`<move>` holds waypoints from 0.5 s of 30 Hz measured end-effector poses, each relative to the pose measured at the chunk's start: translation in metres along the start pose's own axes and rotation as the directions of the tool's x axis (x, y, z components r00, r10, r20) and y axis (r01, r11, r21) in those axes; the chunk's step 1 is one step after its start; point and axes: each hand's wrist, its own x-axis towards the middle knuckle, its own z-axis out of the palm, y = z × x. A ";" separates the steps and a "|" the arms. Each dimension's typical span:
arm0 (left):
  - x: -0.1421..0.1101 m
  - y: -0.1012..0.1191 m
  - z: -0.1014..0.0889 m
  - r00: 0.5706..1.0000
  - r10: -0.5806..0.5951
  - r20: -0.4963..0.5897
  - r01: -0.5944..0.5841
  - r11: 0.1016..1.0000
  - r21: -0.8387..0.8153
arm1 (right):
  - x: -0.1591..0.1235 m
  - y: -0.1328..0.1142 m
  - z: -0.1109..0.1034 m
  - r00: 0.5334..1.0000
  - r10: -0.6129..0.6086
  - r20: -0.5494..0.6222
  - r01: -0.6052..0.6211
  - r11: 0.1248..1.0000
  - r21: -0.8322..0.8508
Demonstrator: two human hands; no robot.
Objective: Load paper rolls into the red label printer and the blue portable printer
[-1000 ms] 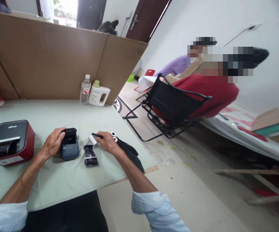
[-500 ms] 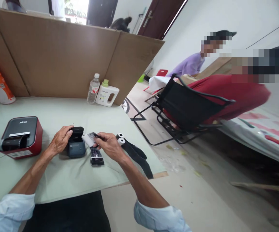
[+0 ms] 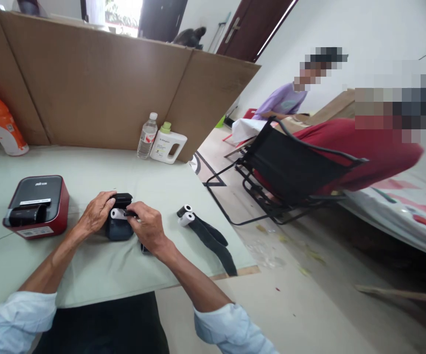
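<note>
A small dark blue label printer point(image 3: 118, 229) with its black lid up sits on the pale green table point(image 3: 87, 275). My left hand point(image 3: 95, 213) is wrapped round its left side. My right hand point(image 3: 147, 226) pinches a white paper roll point(image 3: 117, 213) and holds it over the printer's open bay. Most of a small black packet is hidden under my right hand.
A red and black printer point(image 3: 36, 206) stands to the left. Two white rolls with black strips point(image 3: 201, 233) lie to the right near the table edge. A water bottle point(image 3: 147, 136), a white jug point(image 3: 167, 146) and a cardboard screen stand behind. Two people sit beyond a black chair point(image 3: 286, 172).
My right hand has carried the white roll leftward from beside the printer to over its open bay. The left hand stays on the printer. The camera swung slightly left.
</note>
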 end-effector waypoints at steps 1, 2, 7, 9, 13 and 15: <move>0.000 0.000 0.000 1.000 0.004 0.001 -0.004 1.000 -0.002 | 0.000 0.002 0.003 1.000 -0.030 0.005 0.030 0.998 -0.063; 0.000 -0.001 0.001 1.000 0.008 0.000 -0.008 1.000 -0.003 | 0.000 0.003 0.005 0.998 -0.058 0.013 0.059 0.991 -0.119; 0.000 -0.001 0.001 1.000 0.015 0.001 -0.015 1.000 0.003 | 0.001 0.012 0.013 0.980 -0.193 0.047 0.198 0.929 -0.314; 0.000 -0.001 0.001 1.000 0.016 0.004 -0.016 1.000 0.008 | 0.002 0.016 0.016 0.972 -0.226 0.067 0.235 0.902 -0.361; 0.000 -0.001 0.002 1.000 0.012 0.002 -0.012 1.000 0.013 | 0.002 0.019 0.018 0.961 -0.260 0.095 0.276 0.870 -0.409; 0.000 -0.001 0.002 1.000 0.008 0.005 -0.008 1.000 0.010 | 0.001 0.018 0.017 0.956 -0.270 0.117 0.294 0.859 -0.419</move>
